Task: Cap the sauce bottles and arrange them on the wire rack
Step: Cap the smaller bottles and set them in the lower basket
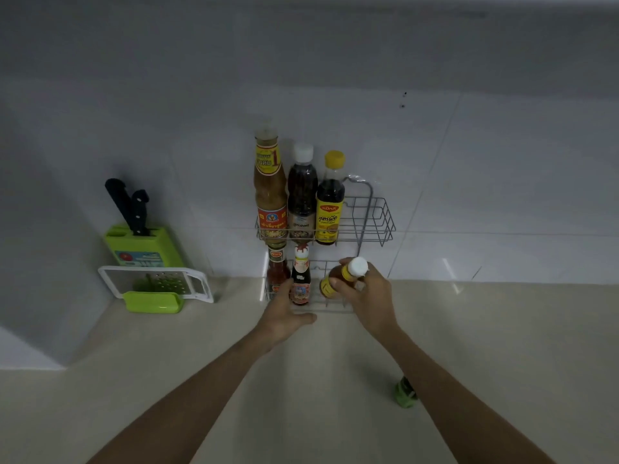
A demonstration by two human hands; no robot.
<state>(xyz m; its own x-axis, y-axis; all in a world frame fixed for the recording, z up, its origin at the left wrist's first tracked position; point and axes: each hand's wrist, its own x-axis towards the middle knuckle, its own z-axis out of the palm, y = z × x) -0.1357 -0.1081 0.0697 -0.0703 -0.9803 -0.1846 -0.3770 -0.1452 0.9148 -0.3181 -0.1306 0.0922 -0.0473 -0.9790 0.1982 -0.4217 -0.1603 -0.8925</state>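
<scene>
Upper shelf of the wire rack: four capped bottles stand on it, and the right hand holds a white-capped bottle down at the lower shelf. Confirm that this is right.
Not quite: the head view shows three bottles on the upper shelf, not four: a tall orange-labelled bottle, a dark white-capped bottle and a yellow-capped bottle. The rest stands: the right hand holds a small white-capped bottle at the lower shelf.

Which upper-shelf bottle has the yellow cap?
The dark sauce bottle at the right end of the row; its neighbours' caps are white and clear.

I read big "1" on neck label of tall bottle (270, 182); Thai script on other labels, too blurry for me.
</scene>
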